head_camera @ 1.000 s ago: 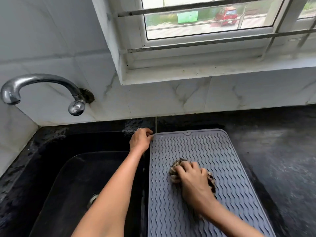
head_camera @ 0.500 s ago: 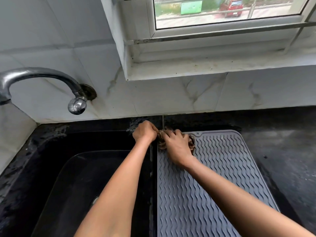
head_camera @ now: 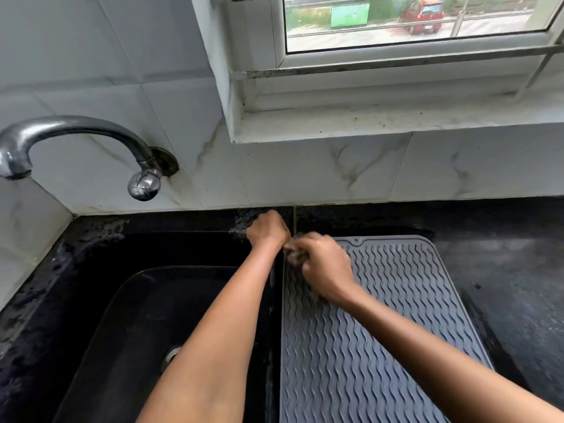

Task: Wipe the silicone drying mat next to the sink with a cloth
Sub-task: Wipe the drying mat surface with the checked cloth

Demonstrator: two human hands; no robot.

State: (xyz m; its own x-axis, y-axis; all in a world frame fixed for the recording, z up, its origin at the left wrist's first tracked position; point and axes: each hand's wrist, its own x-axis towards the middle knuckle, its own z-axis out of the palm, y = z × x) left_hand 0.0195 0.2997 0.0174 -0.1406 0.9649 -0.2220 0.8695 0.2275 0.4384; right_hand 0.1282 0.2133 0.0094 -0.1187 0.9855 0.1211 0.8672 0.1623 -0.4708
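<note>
At the far left corner of the silicone drying mat (head_camera: 375, 315), the right hand (head_camera: 325, 268) was curled over a bunched cloth (head_camera: 293, 257), of which only a dark, blurred scrap showed under the fingers. The left hand (head_camera: 268, 228) sat just beside it, touching or nearly touching, its fingers folded at the mat's corner; whether it pinched the mat's rim or merely pressed beside it could not be told. Both forearms reached forward from the near edge, the left over the sink (head_camera: 146, 331), the right slanting across the mat.

The mat lay flat on the black tabletop (head_camera: 503, 270), its left edge running along the sink's rim. That seemed the chief risk: a hard stroke toward the sink could probably push the light mat over the rim, or flip its corner if the left hand let go. With the two hands so close, the knuckles might also knock together. The wavy ribs could snag the cloth and leave the grooves unwiped, and most of the mat's near and right parts looked yet to be covered. A chrome tap (head_camera: 76, 138) curved from the tiled wall over the sink's far left corner, well apart from the hands.
</note>
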